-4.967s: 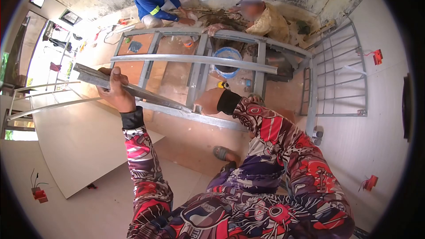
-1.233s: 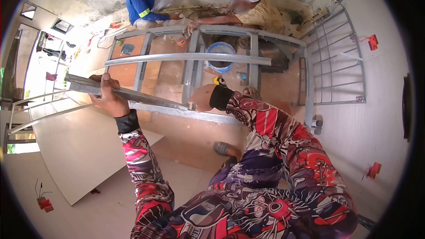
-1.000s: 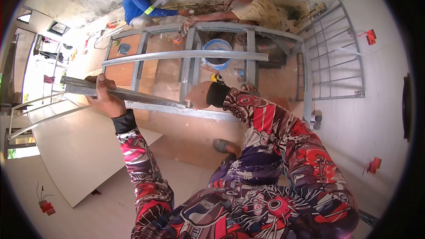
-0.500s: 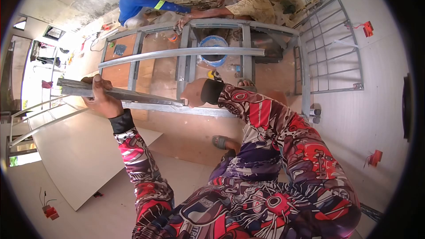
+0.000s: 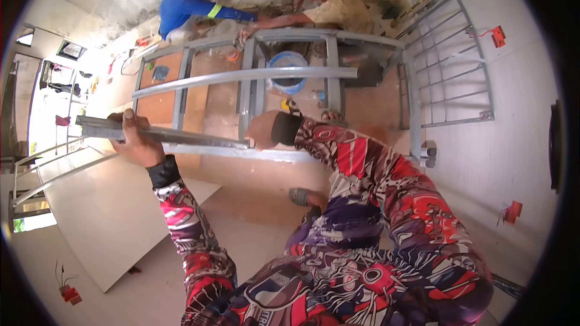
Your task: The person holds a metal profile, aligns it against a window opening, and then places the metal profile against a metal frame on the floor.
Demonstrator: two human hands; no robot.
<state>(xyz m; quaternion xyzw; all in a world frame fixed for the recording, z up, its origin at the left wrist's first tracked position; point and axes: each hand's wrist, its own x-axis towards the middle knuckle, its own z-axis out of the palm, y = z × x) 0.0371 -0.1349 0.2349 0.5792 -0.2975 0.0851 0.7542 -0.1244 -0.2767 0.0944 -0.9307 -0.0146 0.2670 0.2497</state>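
My left hand [image 5: 138, 139] is wrapped round a grey metal channel [image 5: 199, 137] near its left end, thumb on top. The channel slants down to the right. At its right end my right hand [image 5: 263, 131] is closed with fingers curled; what it grips is hidden behind the hand. Both hands are above the near rail of a grey metal frame [image 5: 246, 96] with several crossbars. Across the frame lies a loose metal strip [image 5: 241, 76]. A blue-rimmed bucket [image 5: 287, 72] shows between crossbars, and a yellow object [image 5: 286, 104] lies near my right hand.
Beyond the frame, a person in blue [image 5: 187, 3] and a person in a tan shirt [image 5: 338, 9] crouch by the wall. A metal grille [image 5: 453, 66] leans at the right. A large pale panel [image 5: 121, 205] is at lower left. Red boxes with wires [image 5: 512, 212] are on the walls.
The view has shifted, so the frame and metal channel sit further left. My hands keep their hold. The person in blue now reaches toward the other person, whose arm extends along the frame's far rail.
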